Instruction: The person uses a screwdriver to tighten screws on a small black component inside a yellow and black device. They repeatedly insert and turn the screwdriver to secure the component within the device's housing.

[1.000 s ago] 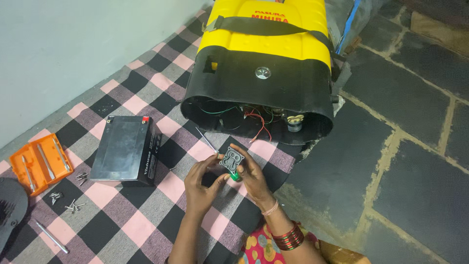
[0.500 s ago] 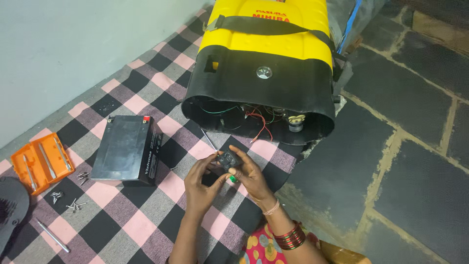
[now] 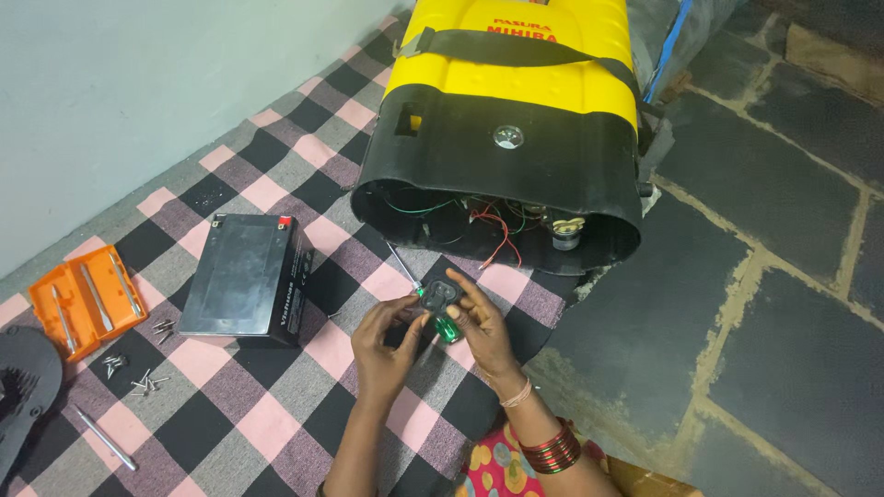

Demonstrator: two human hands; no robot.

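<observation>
My left hand (image 3: pixel 385 342) and my right hand (image 3: pixel 481 324) meet over a checked mat (image 3: pixel 276 423), both gripping a small black part (image 3: pixel 440 295) between the fingertips. A green-handled screwdriver (image 3: pixel 425 299) lies under them, its shaft pointing toward the sprayer. Just beyond stands a yellow and black backpack sprayer (image 3: pixel 512 120) laid on its side, its open black base showing red, green and black wires (image 3: pixel 488 225).
A black rectangular battery (image 3: pixel 243 276) lies left of my hands. Farther left are an orange tool case (image 3: pixel 85 299), several loose screws (image 3: pixel 138 368), a metal rod (image 3: pixel 106 440) and a black cover (image 3: pixel 23 391). Dark stone floor (image 3: pixel 764 276) lies to the right, a pale wall at left.
The small part has been turned in my fingers: a second ago a lighter face with green showed, now its dark side faces up. Hands stay in place.
</observation>
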